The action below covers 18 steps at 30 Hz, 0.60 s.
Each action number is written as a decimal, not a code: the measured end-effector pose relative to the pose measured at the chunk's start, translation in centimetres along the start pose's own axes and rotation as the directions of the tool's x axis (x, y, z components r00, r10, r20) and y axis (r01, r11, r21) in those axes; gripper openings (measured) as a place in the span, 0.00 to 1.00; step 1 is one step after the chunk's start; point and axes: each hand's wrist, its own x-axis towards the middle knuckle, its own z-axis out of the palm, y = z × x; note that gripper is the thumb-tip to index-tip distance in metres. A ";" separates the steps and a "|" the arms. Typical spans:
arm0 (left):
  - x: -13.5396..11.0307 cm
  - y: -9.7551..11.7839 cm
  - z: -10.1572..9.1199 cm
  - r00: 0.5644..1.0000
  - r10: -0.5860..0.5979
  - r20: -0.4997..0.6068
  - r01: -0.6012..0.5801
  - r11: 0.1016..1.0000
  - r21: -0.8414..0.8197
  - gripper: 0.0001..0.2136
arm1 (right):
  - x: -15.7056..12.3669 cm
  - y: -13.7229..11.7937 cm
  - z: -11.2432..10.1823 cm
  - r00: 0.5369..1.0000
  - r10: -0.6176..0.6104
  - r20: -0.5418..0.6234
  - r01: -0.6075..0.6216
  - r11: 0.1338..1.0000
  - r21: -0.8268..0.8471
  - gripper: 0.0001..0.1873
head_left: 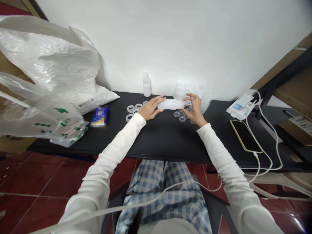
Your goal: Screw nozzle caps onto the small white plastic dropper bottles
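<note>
Room over black tabletop (168, 143) nearside, plastic rings (181, 119) and bottles (206, 103) beyond.

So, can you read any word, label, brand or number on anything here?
Nothing is legible.
Small label on the white plastic sack: too small to read.
Blue rectangular packet: blurred.
Clear plastic carrier bag: green print, too creased to read.
White-and-blue card package: too small.
Label on the cardboard box at right: too small.
Translucent white plastic bottle in the hands: no print visible.
</note>
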 end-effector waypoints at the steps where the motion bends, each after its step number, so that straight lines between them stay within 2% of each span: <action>1: 0.0 0.1 0.0 1.000 -0.004 0.009 0.004 1.000 -0.018 0.28 | 0.0 0.0 -0.1 1.000 -0.019 -0.003 0.019 1.000 -0.010 0.14; 4: -0.1 0.5 -0.4 0.996 -0.077 0.034 0.079 0.996 -0.049 0.29 | -0.2 0.2 -0.1 0.996 -0.091 0.019 0.092 0.994 -0.056 0.11; 7: -0.4 0.4 -0.8 0.964 -0.266 -0.021 0.265 0.964 -0.036 0.26 | -0.3 0.8 -0.2 0.992 -0.125 0.002 0.125 0.987 -0.098 0.11; 9: -0.5 0.0 -0.4 0.903 -0.408 -0.136 0.398 0.912 -0.095 0.22 | -0.3 1.1 -0.2 0.993 -0.097 -0.062 0.090 0.990 -0.113 0.13; 11: -0.4 -0.7 0.5 0.802 -0.550 -0.234 0.493 0.830 -0.259 0.20 | -0.2 1.2 -0.3 0.989 -0.034 -0.143 0.018 0.993 -0.115 0.19; 12: -0.3 -1.0 1.1 0.750 -0.615 -0.244 0.517 0.774 -0.364 0.20 | -0.2 1.2 -0.3 0.985 0.003 -0.175 -0.023 0.994 -0.111 0.21; 14: 0.2 -1.4 2.7 0.681 -0.710 -0.176 0.526 0.643 -0.557 0.19 | -0.1 1.1 -0.4 0.974 0.073 -0.213 -0.096 0.991 -0.097 0.26; 16: 1.1 -1.4 4.3 0.656 -0.753 -0.054 0.540 0.518 -0.663 0.23 | 0.0 1.0 -0.5 0.964 0.136 -0.230 -0.157 0.984 -0.080 0.29; 18: 2.2 -0.9 5.7 0.633 -0.773 0.031 0.571 0.440 -0.693 0.26 | 0.0 1.1 -0.6 0.953 0.184 -0.241 -0.204 0.977 -0.059 0.31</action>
